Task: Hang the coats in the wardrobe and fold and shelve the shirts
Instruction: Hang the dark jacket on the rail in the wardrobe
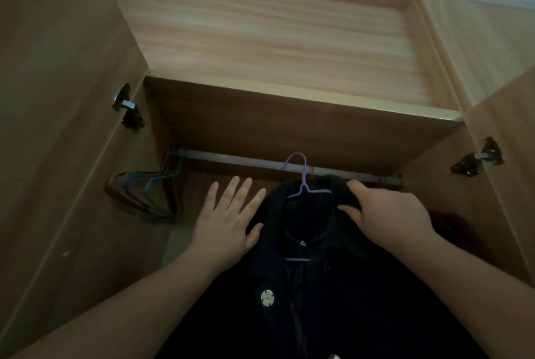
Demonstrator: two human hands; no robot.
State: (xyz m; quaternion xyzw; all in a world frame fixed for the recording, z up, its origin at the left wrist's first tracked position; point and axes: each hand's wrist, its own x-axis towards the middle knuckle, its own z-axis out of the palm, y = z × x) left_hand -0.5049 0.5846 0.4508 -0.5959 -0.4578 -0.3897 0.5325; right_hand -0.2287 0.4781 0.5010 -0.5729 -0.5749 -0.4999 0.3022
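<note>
A dark navy coat (333, 286) with a round metal snap hangs on a purple hanger (302, 177), whose hook is over the grey wardrobe rail (231, 159). My right hand (388, 214) grips the coat's collar at the right shoulder. Spread flat with fingers apart, my left hand (228, 219) rests against the coat's left shoulder and holds nothing.
Several bare hangers (144, 193) hang bunched at the rail's left end. A wooden shelf (289, 48) lies above the rail. Both wardrobe doors (58, 127) stand open with metal hinges (128, 106). Something dark red (451, 225) hangs to the right of the coat.
</note>
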